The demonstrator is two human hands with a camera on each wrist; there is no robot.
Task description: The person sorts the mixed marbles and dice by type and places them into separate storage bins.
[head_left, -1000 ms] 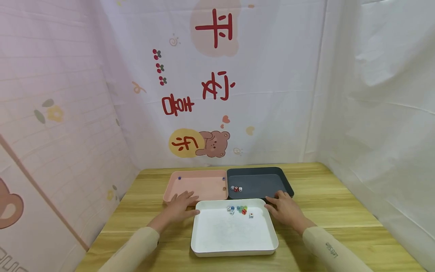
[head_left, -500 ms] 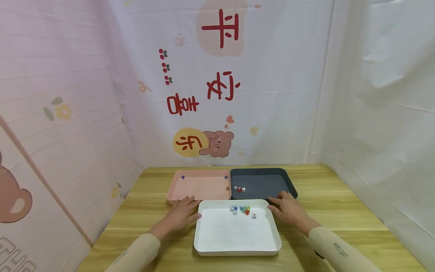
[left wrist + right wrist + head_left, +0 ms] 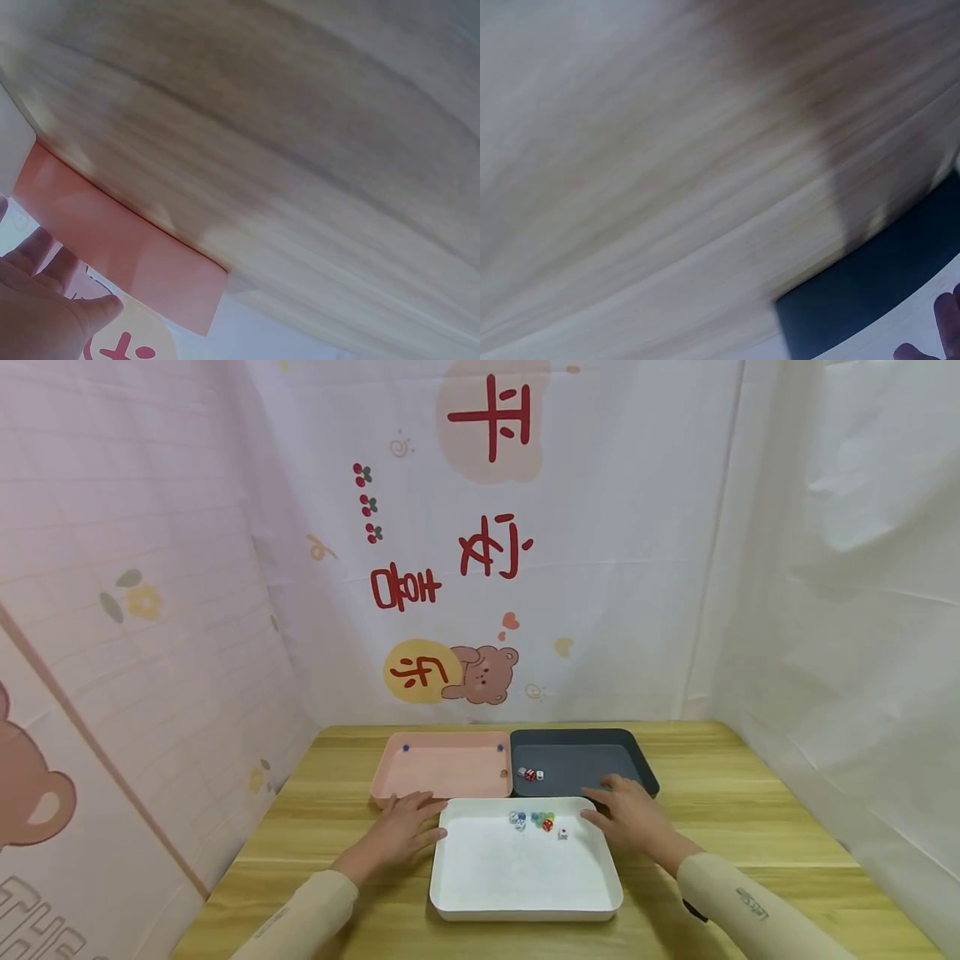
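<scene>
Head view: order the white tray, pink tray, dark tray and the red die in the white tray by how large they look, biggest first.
1. White tray (nearest the camera, which helps it look largest)
2. Pink tray and dark tray: too alike to rank
3. Red die in the white tray

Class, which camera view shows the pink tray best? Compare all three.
The head view: it shows the pink tray from above, its inside and nearly all its rim. The left wrist view shows only its outer side; the right wrist view shows none of it.
</scene>
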